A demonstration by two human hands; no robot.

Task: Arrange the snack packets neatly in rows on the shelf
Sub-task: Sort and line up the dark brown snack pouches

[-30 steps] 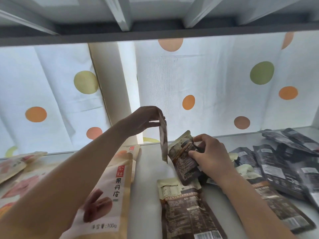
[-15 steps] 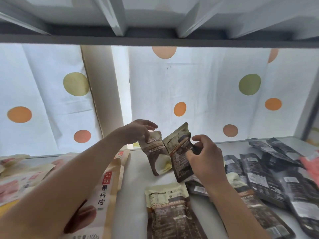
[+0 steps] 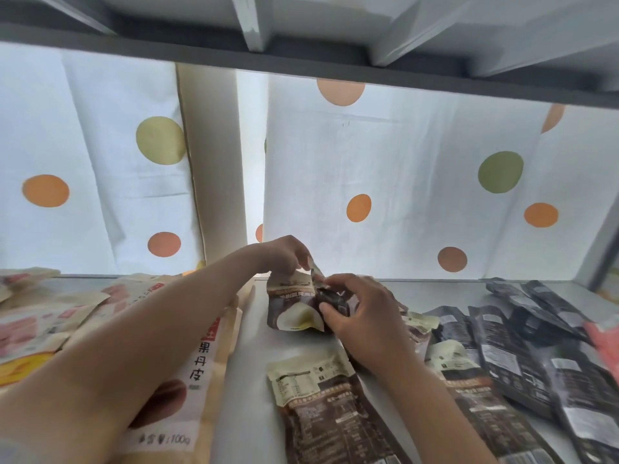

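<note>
Shelf (image 3: 248, 356), grey-white surface, fills the lower half of the frame; spotted cloth (image 3: 402, 182) hangs behind it.

Contents, left to right: tan fruit-leather pouches (image 3: 201, 363) lying flat at lower left, partly under the person's left forearm. Centre: a small brown packet (image 3: 291, 309) standing upright, front facing the viewer. Below it, a long brown packet (image 3: 331, 406) lies flat, label side up. Right: a loose overlapping spread of dark packets (image 3: 502, 349), not in rows. A pink packet edge (image 3: 608, 343) shows at the far right margin.

Left hand (image 3: 284, 254): fingers curled, pinching the top edge of the upright brown packet. Right hand (image 3: 361, 313): fingers curled around a second brown packet (image 3: 330, 298), pressed against the right side of the first; most of it is hidden by the hand.

Versus half a second ago: both packets sat higher and apart, leaning open like a V; they are now lower and touching, the first one standing on the shelf. One second ago the left-hand packet hung edge-on in the air.
</note>
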